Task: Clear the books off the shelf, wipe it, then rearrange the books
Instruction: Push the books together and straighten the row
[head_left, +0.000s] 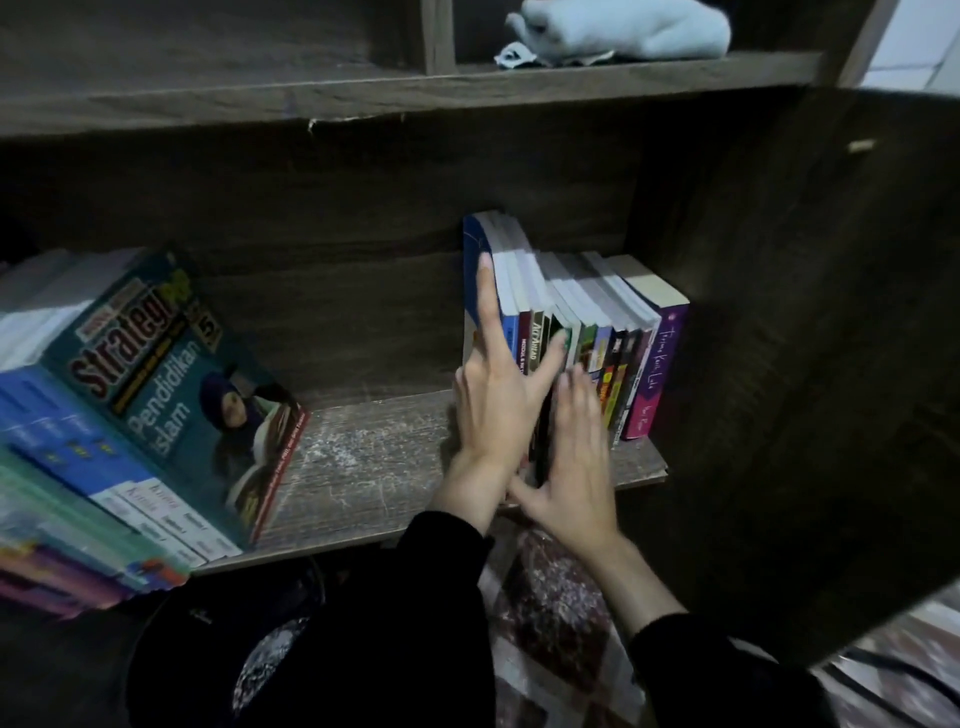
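Note:
A row of upright books (613, 332) stands at the right end of the dark wooden shelf (363, 457); a purple-spined book (657, 374) is at its far right. My left hand (498, 395) lies flat against the tall blue book (475, 291) at the row's left end, index finger straight up along its cover, thumb spread across the spines. My right hand (576, 457) presses with straight fingers on the front of the spines. A stack of leaning books (119, 431), with a teal textbook (171, 374) on top, fills the shelf's left end.
A light blue cloth (623, 28) lies on the shelf above, at the right. The cabinet's dark side wall (805, 338) closes the shelf on the right. A patterned rug (561, 613) covers the floor below. The shelf board between the two book groups is scratched and dusty.

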